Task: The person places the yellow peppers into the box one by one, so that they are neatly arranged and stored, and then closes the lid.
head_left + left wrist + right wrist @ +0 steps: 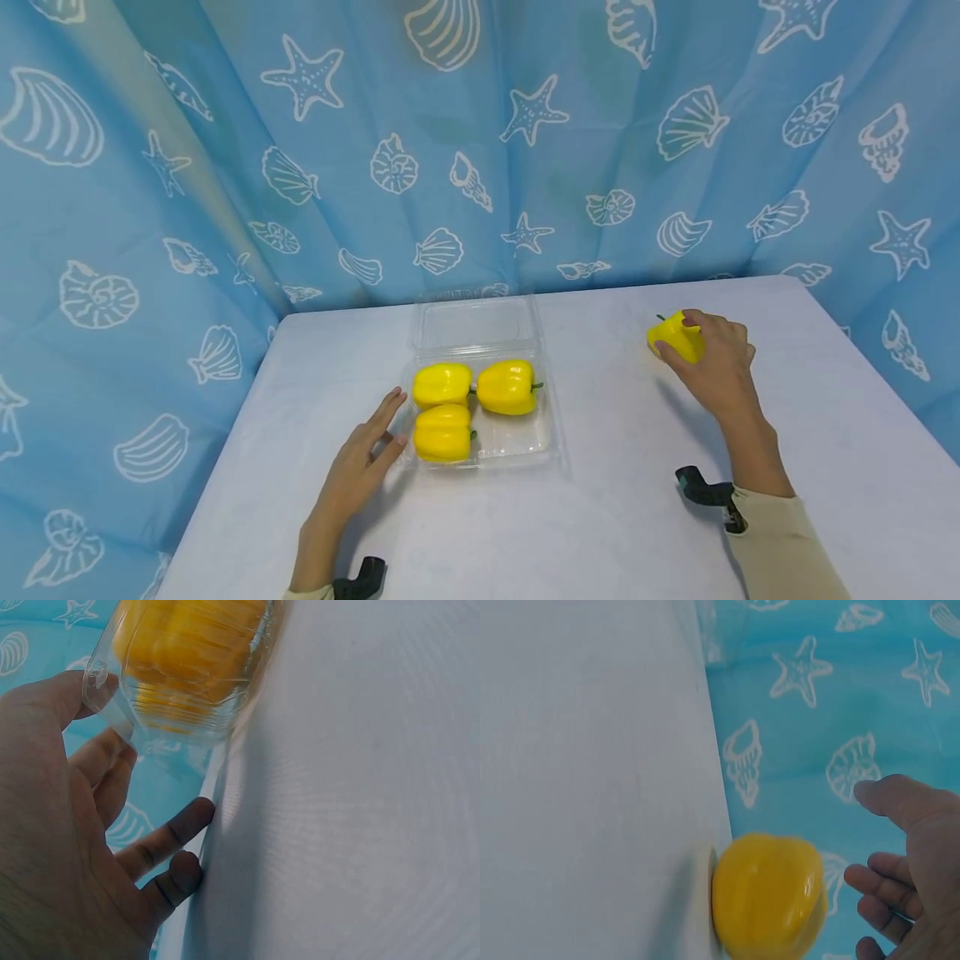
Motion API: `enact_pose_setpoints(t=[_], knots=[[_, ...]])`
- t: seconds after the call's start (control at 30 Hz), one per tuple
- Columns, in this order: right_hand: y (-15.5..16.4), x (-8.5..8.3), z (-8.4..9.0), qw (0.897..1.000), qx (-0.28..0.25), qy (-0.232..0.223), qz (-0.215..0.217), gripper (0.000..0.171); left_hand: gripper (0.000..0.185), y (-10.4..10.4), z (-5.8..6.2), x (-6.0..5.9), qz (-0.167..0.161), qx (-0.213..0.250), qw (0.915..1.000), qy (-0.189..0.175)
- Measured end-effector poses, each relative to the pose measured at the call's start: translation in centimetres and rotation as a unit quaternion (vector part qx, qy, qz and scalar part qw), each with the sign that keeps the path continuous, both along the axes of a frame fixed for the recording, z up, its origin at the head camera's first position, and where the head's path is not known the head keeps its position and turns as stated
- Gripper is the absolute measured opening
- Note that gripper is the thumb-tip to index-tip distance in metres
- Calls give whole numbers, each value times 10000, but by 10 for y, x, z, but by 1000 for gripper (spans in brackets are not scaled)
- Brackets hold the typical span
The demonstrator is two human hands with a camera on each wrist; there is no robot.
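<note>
Three yellow bell peppers lie in a clear plastic clamshell box (517, 437): one at back left (441, 385), one at front left (442, 433), one at right (508, 387). My left hand (362, 467) is at the box's left side, its fingers extended; in the left wrist view thumb and fingers touch or nearly touch the clear rim (112, 712). Another yellow bell pepper (765, 896) sits on the table at the right. Over it my right hand (716, 358) is spread, thumb and fingers apart; the right wrist view shows a gap between hand and pepper.
The box's transparent lid (476, 327) lies folded back toward the curtain. A white cloth covers the table (600, 525). Behind it hangs a blue curtain (562, 192) with white shell and starfish prints. A dark wrist mount (705, 490) is on the right sleeve.
</note>
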State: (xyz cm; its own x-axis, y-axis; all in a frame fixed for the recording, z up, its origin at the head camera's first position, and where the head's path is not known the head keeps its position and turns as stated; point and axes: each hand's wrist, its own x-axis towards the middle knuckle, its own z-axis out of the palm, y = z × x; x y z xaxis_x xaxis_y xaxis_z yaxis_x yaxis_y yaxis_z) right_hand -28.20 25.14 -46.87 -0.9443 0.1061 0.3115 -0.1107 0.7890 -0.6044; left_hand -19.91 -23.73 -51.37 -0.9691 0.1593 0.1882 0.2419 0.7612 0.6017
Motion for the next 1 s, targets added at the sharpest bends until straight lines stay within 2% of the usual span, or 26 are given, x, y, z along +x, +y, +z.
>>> enact_pose_setpoints(t=[0.27, 0.47, 0.77, 1.0], knots=[[20, -3, -10, 9966, 31, -592, -564, 81, 58, 0, 0, 0, -19, 84, 10000, -2], [26, -1, -11, 9868, -94, -1368, -865, 107, 58, -1, -2, 0, -47, 93, 9999, 2], [23, -1, -8, 9878, -74, -1378, -728, 110, 58, -1, -3, -1, -50, 97, 9999, 74], [22, 3, -2, 9806, -352, -1894, -351, 113, 59, -1, -1, 0, -46, 105, 9999, 3]])
